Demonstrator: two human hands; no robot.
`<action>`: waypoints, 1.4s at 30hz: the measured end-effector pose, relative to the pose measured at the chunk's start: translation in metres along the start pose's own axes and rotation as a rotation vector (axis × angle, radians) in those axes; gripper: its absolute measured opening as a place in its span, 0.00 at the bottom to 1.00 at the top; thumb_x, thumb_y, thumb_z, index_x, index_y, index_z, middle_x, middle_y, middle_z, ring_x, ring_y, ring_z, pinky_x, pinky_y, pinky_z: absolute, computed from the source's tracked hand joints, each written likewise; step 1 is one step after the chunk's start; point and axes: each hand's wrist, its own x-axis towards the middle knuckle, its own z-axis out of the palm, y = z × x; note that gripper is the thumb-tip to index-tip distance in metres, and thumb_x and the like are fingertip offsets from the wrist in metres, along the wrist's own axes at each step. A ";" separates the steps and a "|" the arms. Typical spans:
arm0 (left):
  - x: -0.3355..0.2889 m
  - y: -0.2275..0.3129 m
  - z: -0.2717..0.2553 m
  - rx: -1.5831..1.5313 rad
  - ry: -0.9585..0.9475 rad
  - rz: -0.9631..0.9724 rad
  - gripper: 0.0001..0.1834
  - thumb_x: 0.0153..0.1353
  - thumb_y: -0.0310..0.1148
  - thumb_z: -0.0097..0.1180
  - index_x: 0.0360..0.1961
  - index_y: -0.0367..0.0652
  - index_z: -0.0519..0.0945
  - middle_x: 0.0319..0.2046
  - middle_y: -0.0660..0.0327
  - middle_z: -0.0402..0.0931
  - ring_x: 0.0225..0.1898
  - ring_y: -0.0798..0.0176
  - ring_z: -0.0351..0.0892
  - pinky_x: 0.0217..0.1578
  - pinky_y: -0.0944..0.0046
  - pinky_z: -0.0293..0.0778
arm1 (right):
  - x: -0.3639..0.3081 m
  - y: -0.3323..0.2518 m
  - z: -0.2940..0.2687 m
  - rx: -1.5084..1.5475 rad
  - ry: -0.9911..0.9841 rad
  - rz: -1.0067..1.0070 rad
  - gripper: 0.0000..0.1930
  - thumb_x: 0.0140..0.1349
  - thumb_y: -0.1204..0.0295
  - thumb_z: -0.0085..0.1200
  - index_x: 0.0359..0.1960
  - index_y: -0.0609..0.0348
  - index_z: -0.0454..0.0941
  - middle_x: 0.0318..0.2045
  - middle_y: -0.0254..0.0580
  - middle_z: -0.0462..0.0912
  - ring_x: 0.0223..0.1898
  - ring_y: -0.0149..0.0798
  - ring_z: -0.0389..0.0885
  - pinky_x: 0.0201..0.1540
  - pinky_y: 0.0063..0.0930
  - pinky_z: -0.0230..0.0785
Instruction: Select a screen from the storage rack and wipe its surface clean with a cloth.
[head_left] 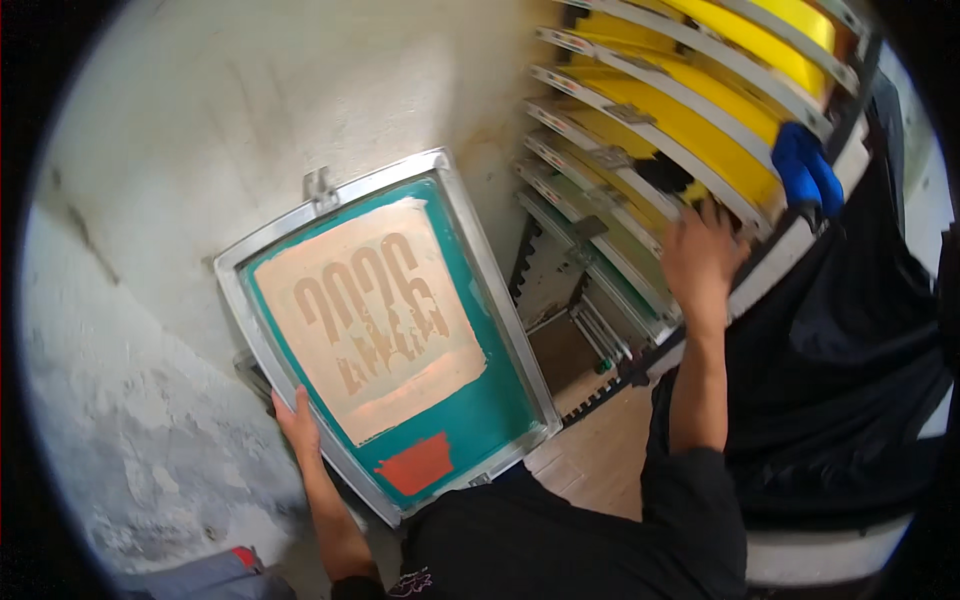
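A screen printing frame [540, 385] with a silver metal border stands tilted in front of me. Its mesh is teal, with a large pale peach coated area carrying a printed design, and an orange-red patch near the bottom. My left hand [298, 425] grips the frame's left edge, the thumb on the near face and the other fingers mostly hidden behind. My right hand [705, 255] reaches to a rack of stacked metal-edged screens [690, 130] with yellow mesh. Its fingers are apart and rest at the edge of one of the screens; the fingertips are partly lost in shadow.
A stained plaster wall [200, 130] rises behind and left of the held frame. Blue-handled clamps [800, 175] hang on the rack's right side. Black cloth [830, 370] drapes at right. Thin rods [600, 340] lie low in the rack. A grey item with a red corner [205, 575] lies lower left.
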 end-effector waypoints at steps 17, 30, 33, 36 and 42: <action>-0.007 0.021 0.004 0.097 0.033 -0.010 0.29 0.67 0.37 0.62 0.64 0.34 0.71 0.52 0.45 0.84 0.55 0.51 0.84 0.56 0.55 0.76 | -0.027 0.033 0.023 0.210 0.351 0.169 0.25 0.74 0.49 0.54 0.61 0.52 0.82 0.63 0.50 0.78 0.64 0.56 0.75 0.63 0.67 0.61; -0.008 0.028 0.006 0.120 0.055 0.020 0.26 0.67 0.34 0.62 0.62 0.34 0.73 0.48 0.47 0.85 0.50 0.55 0.86 0.53 0.57 0.78 | -0.116 -0.134 0.029 2.267 -0.116 0.683 0.17 0.60 0.82 0.64 0.47 0.52 0.72 0.45 0.39 0.79 0.44 0.39 0.80 0.42 0.32 0.80; -0.008 0.028 0.005 0.148 0.054 0.004 0.25 0.67 0.34 0.62 0.62 0.34 0.73 0.48 0.47 0.85 0.50 0.55 0.86 0.53 0.57 0.78 | -0.123 -0.210 0.025 2.240 -0.338 0.608 0.20 0.55 0.89 0.58 0.46 0.53 0.71 0.43 0.39 0.79 0.42 0.37 0.81 0.47 0.32 0.79; -0.008 0.030 0.005 0.094 0.055 -0.004 0.26 0.67 0.34 0.62 0.62 0.35 0.73 0.47 0.47 0.86 0.49 0.54 0.86 0.52 0.57 0.78 | -0.112 -0.267 0.016 2.258 -0.506 0.509 0.26 0.55 0.90 0.59 0.54 0.54 0.71 0.46 0.38 0.77 0.46 0.36 0.80 0.48 0.31 0.77; -0.007 0.031 0.004 0.129 0.056 -0.018 0.26 0.66 0.33 0.62 0.63 0.36 0.72 0.47 0.47 0.86 0.49 0.54 0.86 0.53 0.57 0.78 | -0.058 -0.354 0.022 1.819 -0.275 -0.021 0.15 0.56 0.83 0.64 0.44 0.65 0.77 0.37 0.38 0.83 0.39 0.30 0.80 0.43 0.25 0.74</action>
